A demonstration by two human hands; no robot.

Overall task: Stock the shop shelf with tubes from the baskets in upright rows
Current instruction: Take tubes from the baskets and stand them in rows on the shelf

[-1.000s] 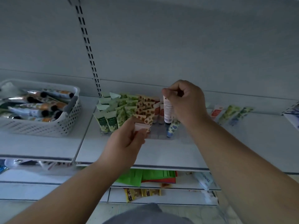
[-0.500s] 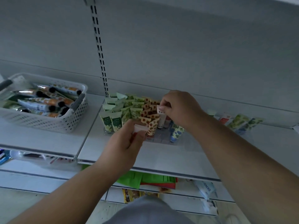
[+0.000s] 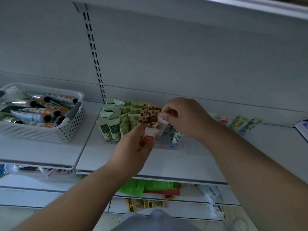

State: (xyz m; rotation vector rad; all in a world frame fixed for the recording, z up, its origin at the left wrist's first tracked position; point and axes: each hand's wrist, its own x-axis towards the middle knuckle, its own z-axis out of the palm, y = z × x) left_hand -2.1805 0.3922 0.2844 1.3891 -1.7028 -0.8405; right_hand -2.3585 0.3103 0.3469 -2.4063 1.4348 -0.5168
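Upright rows of small tubes, green and orange-patterned, stand in a clear tray on the white shelf. My left hand holds a white tube with a red label just in front of the rows. My right hand pinches the top of a white and pink tube standing at the right end of the rows. A blue-flowered tube stands just below my right hand.
A white perforated basket full of long tubes lying flat sits on the shelf at the left. Three loose tubes lie flat at the back right. A slotted upright runs up the back wall. Lower shelves hold packets.
My right hand has lowered the white and pink tube down into the row. My left hand has stayed in front with its tube. The camera has shifted slightly.
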